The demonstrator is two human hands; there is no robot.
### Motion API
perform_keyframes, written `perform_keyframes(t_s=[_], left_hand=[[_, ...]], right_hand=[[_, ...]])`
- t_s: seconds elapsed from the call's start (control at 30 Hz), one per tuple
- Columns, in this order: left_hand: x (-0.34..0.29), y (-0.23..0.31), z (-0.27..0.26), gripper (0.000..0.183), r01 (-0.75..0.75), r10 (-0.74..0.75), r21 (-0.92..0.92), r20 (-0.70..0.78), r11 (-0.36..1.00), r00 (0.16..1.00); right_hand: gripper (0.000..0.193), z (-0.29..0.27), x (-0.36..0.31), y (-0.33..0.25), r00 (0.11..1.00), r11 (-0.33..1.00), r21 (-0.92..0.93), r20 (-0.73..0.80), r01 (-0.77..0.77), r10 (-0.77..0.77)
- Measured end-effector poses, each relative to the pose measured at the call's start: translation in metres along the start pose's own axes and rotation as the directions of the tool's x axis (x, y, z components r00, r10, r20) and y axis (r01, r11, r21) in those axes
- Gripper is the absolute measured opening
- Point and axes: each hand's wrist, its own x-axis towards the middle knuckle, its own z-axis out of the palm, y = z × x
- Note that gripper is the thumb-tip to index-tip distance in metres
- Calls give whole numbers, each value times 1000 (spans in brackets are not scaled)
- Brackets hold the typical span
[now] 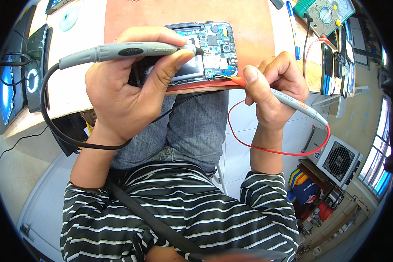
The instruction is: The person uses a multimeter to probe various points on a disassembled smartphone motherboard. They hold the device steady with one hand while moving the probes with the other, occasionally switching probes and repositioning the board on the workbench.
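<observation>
An opened phone (207, 54) with a bare blue circuit board lies on an orange mat (183, 13) at the table's near edge. My left hand (126, 87) grips a grey test probe with a black lead (118, 51), its tip touching the board near the upper middle. My right hand (273, 85) pinches a grey and red test probe (292, 101) with a red lead, and its thin tip touches the phone's lower right corner. The left hand covers the phone's left part.
A green multimeter (325, 12) stands at the back right beside a blue pen (292, 26) and a dark phone (327, 67). Dark devices (35, 65) lie at the left. A white fan unit (338, 159) sits on the floor at the right.
</observation>
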Motion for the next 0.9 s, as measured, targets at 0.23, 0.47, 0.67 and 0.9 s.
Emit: perform_keyframes(t_s=[0.23,0.47,0.67,0.9], left_hand=[[0,0,0,23,-2,2,2,-4,1000,1000],[-1,-1,1,22,22,-22,-10,-12,1000,1000],[2,4,5,16,44,-44,2,-120,999,992],[6,8,7,17,70,-79,-93,-95,993,992]], right_hand=[[29,3,-1,-2,998,997,65,-28,-49,51],[30,2,-3,0,997,997,53,-46,-58,60],[29,-2,-2,1,999,992,-119,14,46,-45],[30,-4,-1,-3,1000,993,-115,24,-13,16]])
